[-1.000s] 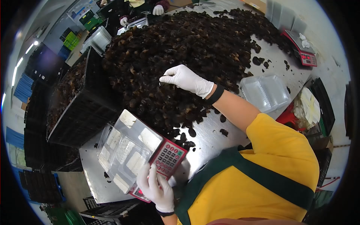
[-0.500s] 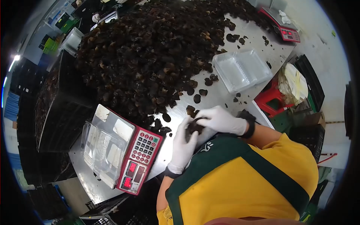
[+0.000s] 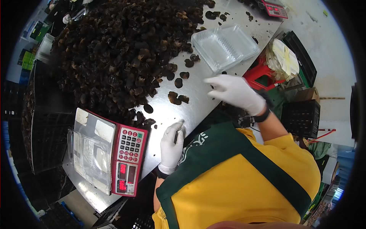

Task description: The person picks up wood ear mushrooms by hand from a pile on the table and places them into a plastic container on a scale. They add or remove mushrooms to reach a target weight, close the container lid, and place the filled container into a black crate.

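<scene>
My left hand (image 3: 171,149), in a white glove, rests over the metal table (image 3: 198,89) near its front edge. Its fingers curl loosely, thumb apart, and nothing shows between them. Farther right my right hand (image 3: 236,93), also gloved, is over the table's edge with fingers extended and slightly blurred; I see nothing held in it. Several dark brown, wet, mushroom-like pieces (image 3: 174,98) lie on the metal between the hands and a large heap (image 3: 122,53) of the same kind. A clear plastic tray (image 3: 223,47) sits beyond my right hand.
A red scale (image 3: 127,156) with a keypad stands to the left, a clear plastic container (image 3: 91,156) on its platform. Another red scale (image 3: 272,9) is at the far right. Beside the table are a red stool (image 3: 261,74) and a black crate (image 3: 301,118). Dark crates line the left.
My hands were together around a dark piece; now they are apart, the right one shifted right and up, and that piece is no longer seen between them. The view has shifted.
</scene>
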A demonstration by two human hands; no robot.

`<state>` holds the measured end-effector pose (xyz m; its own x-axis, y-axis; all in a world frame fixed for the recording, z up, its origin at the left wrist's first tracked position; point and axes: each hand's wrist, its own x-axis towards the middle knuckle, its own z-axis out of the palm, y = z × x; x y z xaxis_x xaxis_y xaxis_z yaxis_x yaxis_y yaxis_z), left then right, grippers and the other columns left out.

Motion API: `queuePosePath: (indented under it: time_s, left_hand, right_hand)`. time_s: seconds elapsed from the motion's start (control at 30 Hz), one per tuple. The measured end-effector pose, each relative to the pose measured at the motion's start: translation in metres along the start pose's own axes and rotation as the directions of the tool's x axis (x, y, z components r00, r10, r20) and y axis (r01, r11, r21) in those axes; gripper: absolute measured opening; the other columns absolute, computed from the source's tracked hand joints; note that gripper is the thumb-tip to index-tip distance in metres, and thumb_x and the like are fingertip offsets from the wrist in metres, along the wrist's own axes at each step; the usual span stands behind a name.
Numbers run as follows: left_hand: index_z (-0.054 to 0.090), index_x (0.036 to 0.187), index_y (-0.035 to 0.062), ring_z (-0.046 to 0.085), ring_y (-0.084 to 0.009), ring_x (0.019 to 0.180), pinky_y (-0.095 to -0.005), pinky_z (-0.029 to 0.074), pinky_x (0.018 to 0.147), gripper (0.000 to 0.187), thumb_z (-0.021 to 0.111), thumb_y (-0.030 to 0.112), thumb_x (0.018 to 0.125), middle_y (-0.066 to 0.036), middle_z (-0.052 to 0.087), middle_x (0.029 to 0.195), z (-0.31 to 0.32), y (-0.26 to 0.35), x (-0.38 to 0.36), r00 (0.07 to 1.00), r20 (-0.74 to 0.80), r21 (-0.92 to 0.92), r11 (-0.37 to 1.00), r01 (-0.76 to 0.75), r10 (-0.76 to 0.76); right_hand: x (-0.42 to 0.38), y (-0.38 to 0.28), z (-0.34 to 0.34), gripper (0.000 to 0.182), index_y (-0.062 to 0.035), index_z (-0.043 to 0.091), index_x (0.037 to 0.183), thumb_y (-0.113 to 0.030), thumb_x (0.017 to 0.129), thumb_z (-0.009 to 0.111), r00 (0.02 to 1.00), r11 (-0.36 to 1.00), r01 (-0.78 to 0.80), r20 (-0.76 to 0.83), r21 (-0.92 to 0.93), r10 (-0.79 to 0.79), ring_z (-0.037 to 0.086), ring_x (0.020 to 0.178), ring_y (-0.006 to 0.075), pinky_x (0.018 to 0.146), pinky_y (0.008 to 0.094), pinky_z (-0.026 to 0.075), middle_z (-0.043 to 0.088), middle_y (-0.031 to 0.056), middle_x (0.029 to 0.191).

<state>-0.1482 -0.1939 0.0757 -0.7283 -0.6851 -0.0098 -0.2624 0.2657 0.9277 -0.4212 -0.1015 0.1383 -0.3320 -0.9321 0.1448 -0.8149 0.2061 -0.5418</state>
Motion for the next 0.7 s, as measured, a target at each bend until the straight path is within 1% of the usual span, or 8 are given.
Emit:
queuePosePath:
  time_s: [0.07,0.13,0.27,0.37,0.5,0.57,0.63,0.7]
  left_hand:
    - [0.064,0.118,0.0018,0.066,-0.027,0.101,-0.0351,0.052,0.09,0.028,0.06,-0.004,0.09,-0.014,0.068,0.111,-0.003,-0.001,-0.005,1.0,-0.016,-0.001,1.0,0.001,-0.001]
    - [0.064,0.12,0.0018,0.066,-0.0254,0.095,-0.0342,0.052,0.087,0.031,0.06,-0.005,0.09,-0.013,0.067,0.108,-0.005,-0.002,-0.012,0.997,-0.048,0.089,0.994,-0.056,0.061]
    - [0.065,0.119,0.0008,0.065,-0.0234,0.089,-0.033,0.052,0.084,0.031,0.058,-0.007,0.09,-0.013,0.067,0.102,-0.001,-0.02,-0.032,0.976,-0.215,-0.024,0.999,0.033,-0.038]
    - [0.065,0.117,-0.0007,0.065,-0.021,0.083,-0.032,0.053,0.08,0.03,0.056,-0.009,0.089,-0.013,0.067,0.101,0.0,-0.027,-0.04,0.951,-0.292,-0.076,0.994,0.081,-0.099]
    - [0.065,0.114,-0.0017,0.064,-0.0183,0.076,-0.0303,0.053,0.075,0.028,0.055,-0.01,0.089,-0.014,0.067,0.101,-0.004,-0.021,-0.038,0.938,-0.304,-0.159,0.98,0.119,-0.163]
    - [0.065,0.112,-0.0021,0.062,-0.0159,0.072,-0.0288,0.053,0.071,0.025,0.055,-0.01,0.09,-0.013,0.067,0.101,-0.007,-0.019,-0.036,0.944,-0.299,-0.172,0.981,0.089,-0.139]
    - [0.065,0.111,-0.0022,0.065,-0.0179,0.078,-0.0297,0.053,0.076,0.024,0.056,-0.009,0.09,-0.014,0.068,0.103,-0.011,-0.018,-0.037,0.939,-0.29,-0.191,0.973,0.13,-0.182]
    - [0.066,0.111,-0.0023,0.068,-0.0225,0.089,-0.0317,0.053,0.082,0.023,0.056,-0.007,0.091,-0.016,0.069,0.107,-0.016,-0.025,-0.042,0.954,-0.271,-0.051,0.992,0.118,-0.128]
  right_hand:
    - [0.026,-0.019,0.048,0.054,-0.0147,0.058,0.134,-0.024,0.083,0.072,0.965,0.965,0.258,0.044,0.038,-0.259,0.057,0.117,0.0292,0.1,0.0387,0.048,0.059,0.0113,0.133]
    - [0.045,-0.026,0.107,0.037,-0.0146,0.065,0.118,-0.017,0.081,0.068,0.897,0.894,0.439,0.098,-0.092,-0.431,0.059,0.109,0.0247,0.091,0.0381,0.052,0.061,0.0075,0.121]
    - [0.073,-0.02,0.158,0.006,-0.0122,0.065,0.087,-0.011,0.081,0.063,0.892,0.893,0.45,-0.044,0.002,-0.449,0.061,0.093,0.0199,0.067,0.0343,0.056,0.061,0.0003,0.097]
    - [0.114,-0.053,0.145,0.008,-0.0118,0.066,0.089,-0.011,0.082,0.063,0.845,0.863,0.504,-0.221,0.028,-0.486,0.061,0.09,0.0202,0.069,0.0339,0.056,0.061,0.0013,0.098]
    - [0.158,-0.103,0.149,0.062,-0.0198,0.061,0.132,-0.031,0.074,0.078,0.815,0.818,0.575,-0.073,-0.014,-0.575,0.049,0.127,0.0325,0.096,0.0457,0.049,0.05,0.0115,0.143]
    - [0.168,-0.121,0.168,0.072,-0.024,0.055,0.139,-0.038,0.073,0.08,0.811,0.795,0.585,0.109,-0.16,-0.575,0.039,0.138,0.037,0.102,0.0501,0.045,0.038,0.014,0.154]
    - [0.174,-0.12,0.187,0.063,-0.0233,0.059,0.134,-0.036,0.076,0.078,0.754,0.72,0.643,0.049,-0.263,-0.655,0.049,0.126,0.033,0.095,0.0448,0.05,0.046,0.0117,0.147]
    - [0.179,-0.11,0.197,0.043,-0.0209,0.065,0.12,-0.033,0.079,0.074,0.766,0.757,0.642,0.08,-0.121,-0.638,0.059,0.107,0.0275,0.082,0.0387,0.056,0.058,0.0075,0.125]
